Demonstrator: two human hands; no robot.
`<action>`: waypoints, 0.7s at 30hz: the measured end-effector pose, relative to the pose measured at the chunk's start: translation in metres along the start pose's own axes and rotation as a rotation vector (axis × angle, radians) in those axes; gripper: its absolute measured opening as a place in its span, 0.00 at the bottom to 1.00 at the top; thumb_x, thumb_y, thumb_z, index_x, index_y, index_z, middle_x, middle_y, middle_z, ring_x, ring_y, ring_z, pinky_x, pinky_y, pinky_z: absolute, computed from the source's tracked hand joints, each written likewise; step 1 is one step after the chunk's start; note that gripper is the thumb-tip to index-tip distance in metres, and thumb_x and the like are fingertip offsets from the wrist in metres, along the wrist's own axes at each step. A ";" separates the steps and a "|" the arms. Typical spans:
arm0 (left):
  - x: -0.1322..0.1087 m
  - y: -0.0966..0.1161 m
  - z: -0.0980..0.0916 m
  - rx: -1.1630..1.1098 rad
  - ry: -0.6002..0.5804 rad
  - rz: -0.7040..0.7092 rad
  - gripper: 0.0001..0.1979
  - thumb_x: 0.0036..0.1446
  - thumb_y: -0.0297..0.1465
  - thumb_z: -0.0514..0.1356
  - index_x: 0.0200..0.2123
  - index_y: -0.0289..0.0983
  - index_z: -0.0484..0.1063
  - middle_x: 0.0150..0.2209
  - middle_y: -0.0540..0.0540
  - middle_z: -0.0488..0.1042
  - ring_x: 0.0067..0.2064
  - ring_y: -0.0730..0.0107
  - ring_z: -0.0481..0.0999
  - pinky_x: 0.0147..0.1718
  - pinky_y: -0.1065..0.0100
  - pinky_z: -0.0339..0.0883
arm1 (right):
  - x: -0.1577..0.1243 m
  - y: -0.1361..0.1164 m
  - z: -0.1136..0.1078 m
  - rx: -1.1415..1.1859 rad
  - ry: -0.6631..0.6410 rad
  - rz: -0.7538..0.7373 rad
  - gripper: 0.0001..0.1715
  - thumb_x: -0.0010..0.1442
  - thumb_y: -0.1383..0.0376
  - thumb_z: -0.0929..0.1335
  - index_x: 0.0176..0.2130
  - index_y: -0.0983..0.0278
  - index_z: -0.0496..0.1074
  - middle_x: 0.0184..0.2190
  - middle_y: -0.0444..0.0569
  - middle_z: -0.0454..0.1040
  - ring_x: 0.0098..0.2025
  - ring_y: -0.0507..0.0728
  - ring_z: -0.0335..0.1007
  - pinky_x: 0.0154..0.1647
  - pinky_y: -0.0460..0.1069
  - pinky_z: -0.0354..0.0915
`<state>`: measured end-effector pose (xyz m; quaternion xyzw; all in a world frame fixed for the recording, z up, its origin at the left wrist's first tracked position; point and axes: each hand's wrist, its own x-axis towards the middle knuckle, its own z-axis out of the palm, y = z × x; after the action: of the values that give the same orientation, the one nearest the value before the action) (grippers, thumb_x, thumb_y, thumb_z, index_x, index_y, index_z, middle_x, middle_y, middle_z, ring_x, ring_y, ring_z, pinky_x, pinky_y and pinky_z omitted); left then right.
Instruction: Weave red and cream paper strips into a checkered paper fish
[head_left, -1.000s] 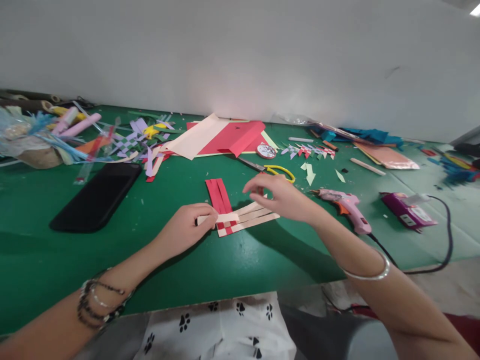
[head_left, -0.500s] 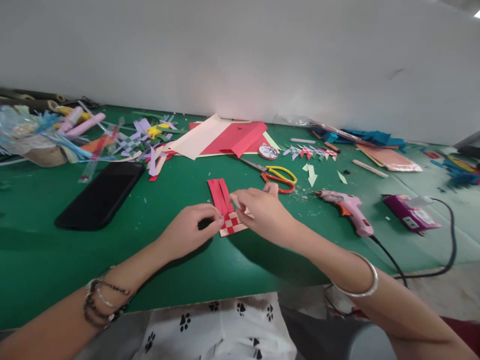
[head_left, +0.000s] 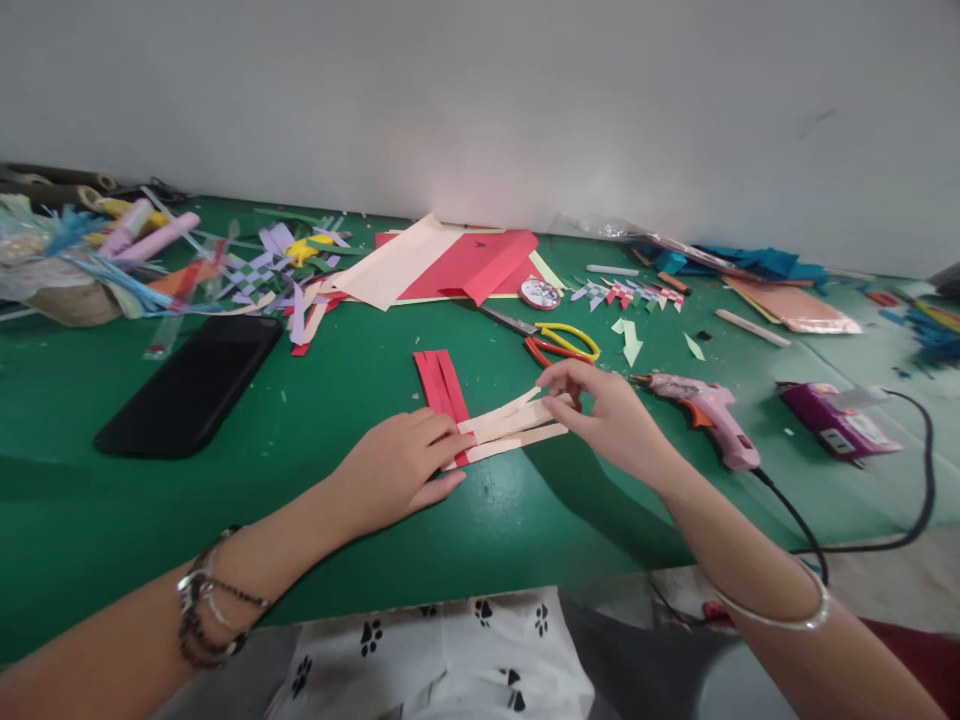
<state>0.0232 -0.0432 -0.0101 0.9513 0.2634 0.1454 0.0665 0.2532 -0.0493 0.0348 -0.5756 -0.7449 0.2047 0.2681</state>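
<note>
My left hand (head_left: 409, 460) lies flat with its fingers stretched over the woven corner of red and cream paper, hiding most of the checks. Red paper strips (head_left: 441, 382) run up and away from that corner. To the right spread the cream paper strips (head_left: 510, 420), slightly fanned apart. My right hand (head_left: 600, 405) pinches the far ends of the upper cream strips between thumb and fingers. The lowest cream strip's end lies free below them. Just behind the right hand are scissors (head_left: 551, 338) with yellow and red handles.
A black phone (head_left: 191, 390) lies at left. A pink glue gun (head_left: 709, 412) and a purple power box (head_left: 836, 422) with a cable are at right. Red and cream paper sheets (head_left: 450, 262), a round tin (head_left: 540, 292) and paper scraps (head_left: 262, 272) lie along the back.
My right hand has moved right, from above the weave to the cream strips' ends, and pinches them. My left hand has flattened onto the weave, covering the checks.
</note>
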 end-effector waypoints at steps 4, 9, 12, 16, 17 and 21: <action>0.001 -0.001 0.001 0.011 -0.003 0.009 0.16 0.59 0.34 0.47 0.45 0.34 0.68 0.36 0.42 0.71 0.37 0.64 0.69 0.32 0.65 0.63 | -0.001 0.004 0.002 -0.132 -0.026 -0.032 0.04 0.52 0.67 0.63 0.30 0.63 0.66 0.21 0.41 0.66 0.22 0.49 0.58 0.29 0.47 0.53; 0.000 0.000 0.002 0.044 0.029 0.034 0.15 0.59 0.33 0.48 0.44 0.33 0.69 0.35 0.42 0.71 0.36 0.63 0.69 0.31 0.65 0.63 | -0.003 0.012 0.006 -0.308 -0.006 -0.043 0.04 0.53 0.69 0.63 0.32 0.63 0.67 0.22 0.41 0.68 0.23 0.50 0.61 0.36 0.50 0.50; 0.000 0.000 0.002 0.050 0.032 0.030 0.15 0.58 0.32 0.49 0.44 0.33 0.69 0.35 0.42 0.71 0.35 0.63 0.69 0.31 0.65 0.63 | -0.006 0.015 0.006 -0.360 -0.029 -0.086 0.06 0.55 0.71 0.61 0.32 0.63 0.66 0.28 0.43 0.72 0.27 0.51 0.64 0.38 0.51 0.47; 0.000 0.000 0.002 0.048 0.016 0.014 0.14 0.58 0.32 0.49 0.44 0.34 0.69 0.35 0.43 0.71 0.36 0.64 0.69 0.31 0.66 0.62 | -0.009 0.016 0.006 -0.400 -0.035 -0.138 0.09 0.57 0.72 0.59 0.34 0.62 0.65 0.34 0.44 0.73 0.32 0.52 0.66 0.39 0.51 0.45; 0.000 0.001 0.001 0.047 0.012 0.010 0.14 0.58 0.32 0.49 0.44 0.34 0.69 0.35 0.43 0.71 0.36 0.64 0.69 0.32 0.66 0.62 | -0.010 0.017 0.006 -0.415 -0.034 -0.139 0.09 0.57 0.72 0.59 0.34 0.62 0.65 0.34 0.44 0.73 0.31 0.52 0.66 0.39 0.51 0.45; 0.001 0.001 0.001 0.047 0.011 0.007 0.14 0.58 0.32 0.49 0.43 0.34 0.69 0.35 0.43 0.71 0.35 0.65 0.69 0.31 0.66 0.63 | -0.011 0.018 0.009 -0.478 -0.032 -0.135 0.09 0.58 0.73 0.58 0.34 0.63 0.65 0.35 0.45 0.74 0.31 0.52 0.67 0.39 0.52 0.44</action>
<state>0.0245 -0.0434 -0.0104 0.9528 0.2636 0.1444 0.0422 0.2630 -0.0550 0.0145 -0.5682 -0.8131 0.0134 0.1255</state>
